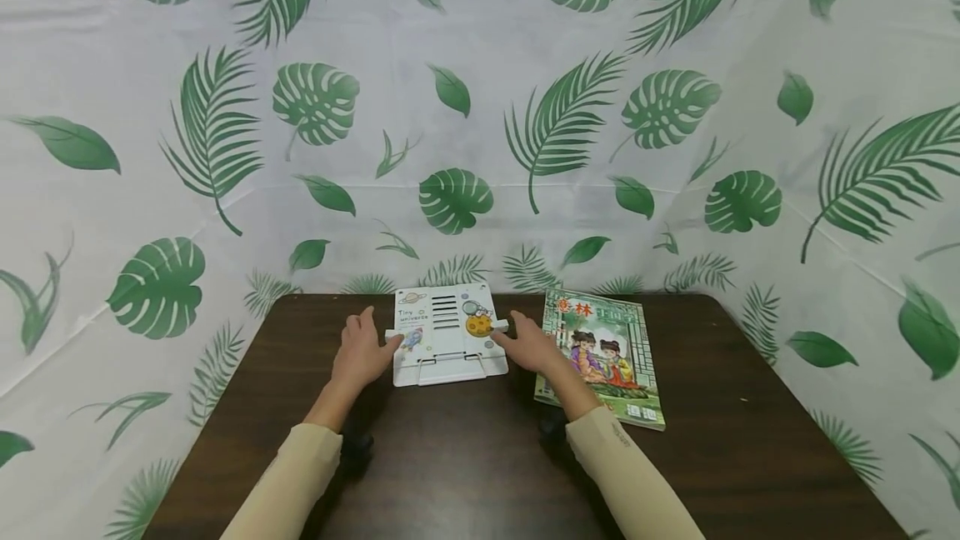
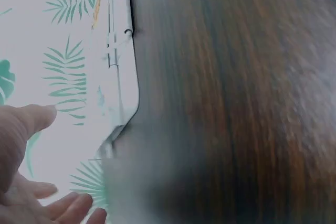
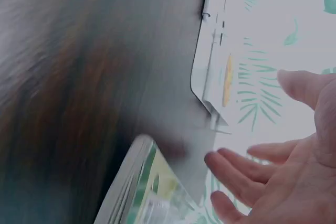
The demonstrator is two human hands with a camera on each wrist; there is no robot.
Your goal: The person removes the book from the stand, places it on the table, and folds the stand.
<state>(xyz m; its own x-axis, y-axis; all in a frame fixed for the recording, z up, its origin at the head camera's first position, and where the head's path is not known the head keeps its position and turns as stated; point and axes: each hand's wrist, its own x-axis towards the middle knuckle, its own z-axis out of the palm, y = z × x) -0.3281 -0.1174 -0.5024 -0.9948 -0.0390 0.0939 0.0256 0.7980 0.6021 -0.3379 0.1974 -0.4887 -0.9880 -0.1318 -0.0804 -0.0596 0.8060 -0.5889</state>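
Observation:
A white book stand (image 1: pixel 447 367) printed with "Tiny universe", a rocket and a yellow planet lies on the table between both hands. Slots run down its middle, and wire page holders sit along its front edge. My left hand (image 1: pixel 360 357) is at the stand's left side, thumb toward its edge, with the fingers loosely spread. On the other side my right hand (image 1: pixel 531 347) reaches over the right edge, its thumb near the planet. Both wrist views show relaxed fingers of the left hand (image 2: pixel 21 150) and right hand (image 3: pixel 299 166) holding nothing; whether the thumbs touch the stand, I cannot tell.
An illustrated magazine (image 1: pixel 609 361) with a green cover lies right of the stand, partly under the right forearm. Everything rests on a dark wood table (image 1: pixel 450 473). Behind it hangs a white cloth (image 1: pixel 480 132) with green leaves.

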